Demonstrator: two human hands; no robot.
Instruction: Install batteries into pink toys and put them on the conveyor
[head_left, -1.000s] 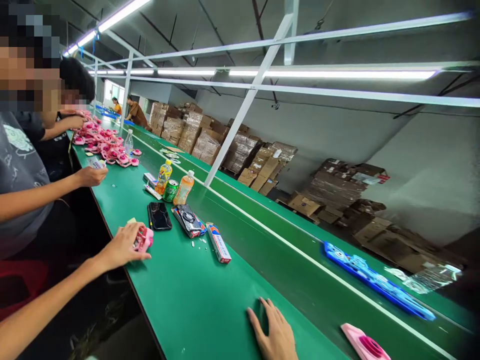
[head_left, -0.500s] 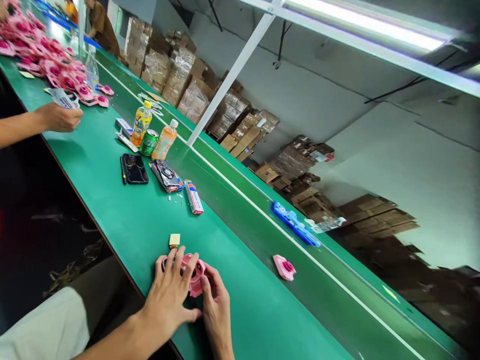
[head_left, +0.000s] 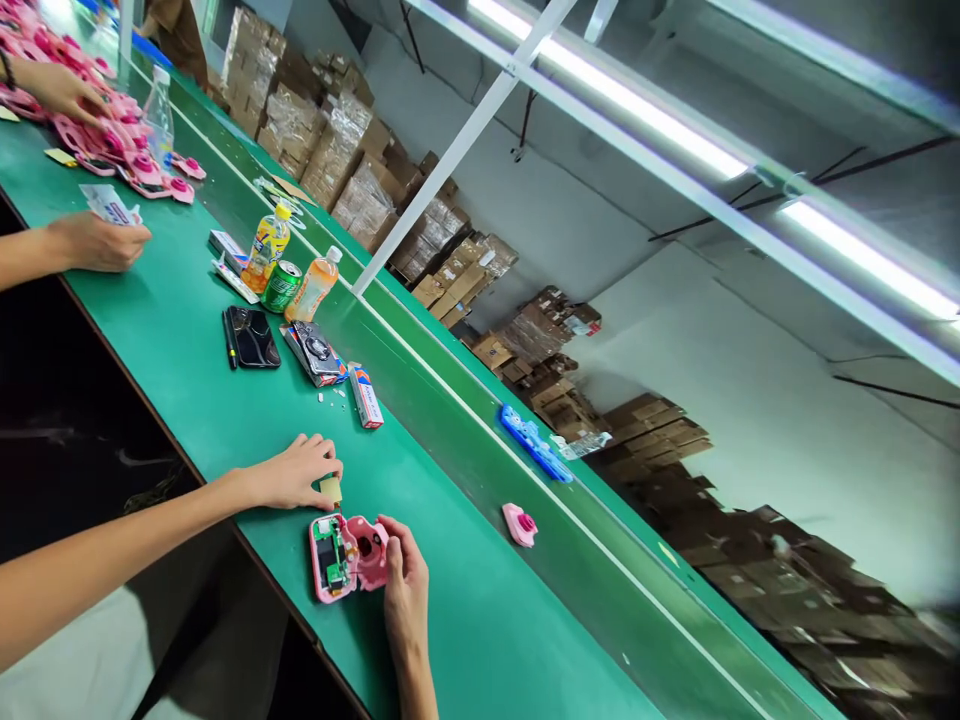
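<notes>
A pink plastic casing [head_left: 321, 590] lies opened on the green table, a green circuit board [head_left: 333, 560] showing inside. Its other pink half [head_left: 369, 555], with a dark round hole, is folded out to the right. My right hand [head_left: 407, 590] grips that half at its right edge, between thumb and fingers. Just above the casing, my left hand [head_left: 296, 474] has its thumb and fingers closed about a small pale-yellow square piece [head_left: 331, 489]. A short brown strip shows between this piece and the casing.
Farther up the table [head_left: 465, 600] are a phone [head_left: 253, 337], small boxes [head_left: 366, 396], a green can [head_left: 282, 287] and drink bottles [head_left: 313, 285]. A pink part [head_left: 519, 524] and a blue part [head_left: 534, 443] lie rightward. A co-worker's hand [head_left: 101, 240] holds a packet near piled pink parts [head_left: 135, 165].
My left hand has left the casing's top and moved up-left to the yellow piece, uncovering the circuit board. My right hand stays at the pink half. The co-worker's other hand now reaches the pile.
</notes>
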